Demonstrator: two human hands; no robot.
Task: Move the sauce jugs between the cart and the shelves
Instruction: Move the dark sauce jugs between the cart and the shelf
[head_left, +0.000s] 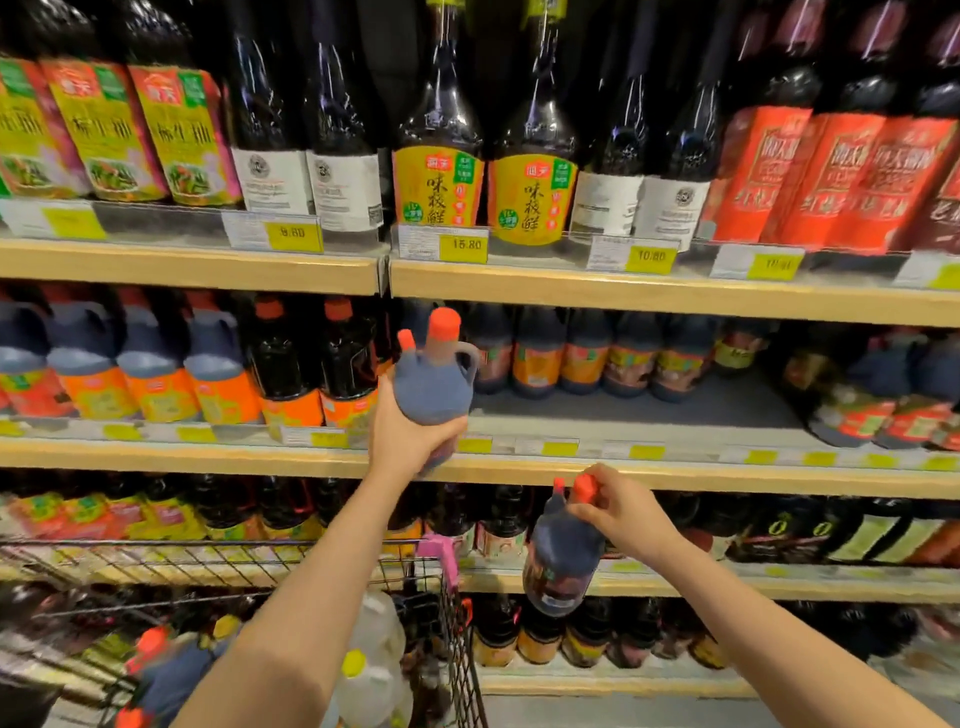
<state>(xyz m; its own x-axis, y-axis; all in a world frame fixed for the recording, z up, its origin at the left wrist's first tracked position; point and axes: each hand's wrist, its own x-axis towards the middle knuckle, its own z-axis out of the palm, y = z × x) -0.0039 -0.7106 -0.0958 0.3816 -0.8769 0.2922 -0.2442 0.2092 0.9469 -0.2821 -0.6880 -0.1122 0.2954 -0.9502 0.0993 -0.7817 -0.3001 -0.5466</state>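
Note:
My left hand (410, 441) grips the bottom of a dark sauce jug (434, 376) with a red cap and side handle, held upright at the front edge of the middle shelf (623, 415). My right hand (626, 512) holds a second dark sauce jug (563, 553) by its red cap; it hangs tilted in front of the lower shelf, beside the cart's corner. The wire cart (457, 649) stands at the lower left with another red-capped jug (166, 670) inside.
The middle shelf has a bare grey stretch to the right of the raised jug, with bottles standing behind it. Rows of jugs (150, 364) fill its left side. Tall bottles (441, 171) line the top shelf. White plastic jugs (374, 670) sit in the cart.

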